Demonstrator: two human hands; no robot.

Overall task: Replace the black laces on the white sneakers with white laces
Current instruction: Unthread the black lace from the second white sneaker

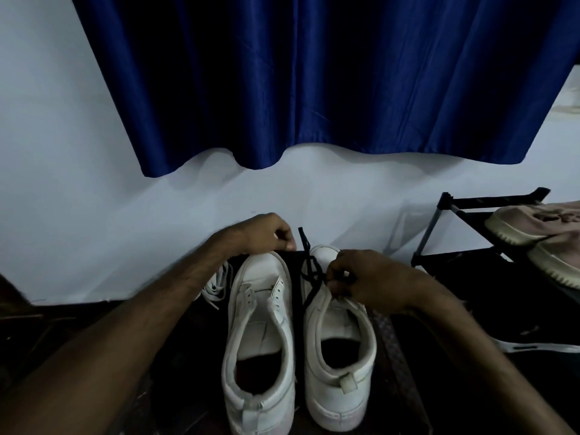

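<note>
Between the hands [266, 235] [368, 279], black lace [314, 270].

Blue curtain [314, 73], black shoe rack [489, 204]

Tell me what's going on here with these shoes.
Someone is unlacing white sneakers. The right hand pinches the black lace threaded in the right sneaker. The left sneaker has bare eyelets, and the left hand sits curled at its toe. White laces lie beside it.
</note>
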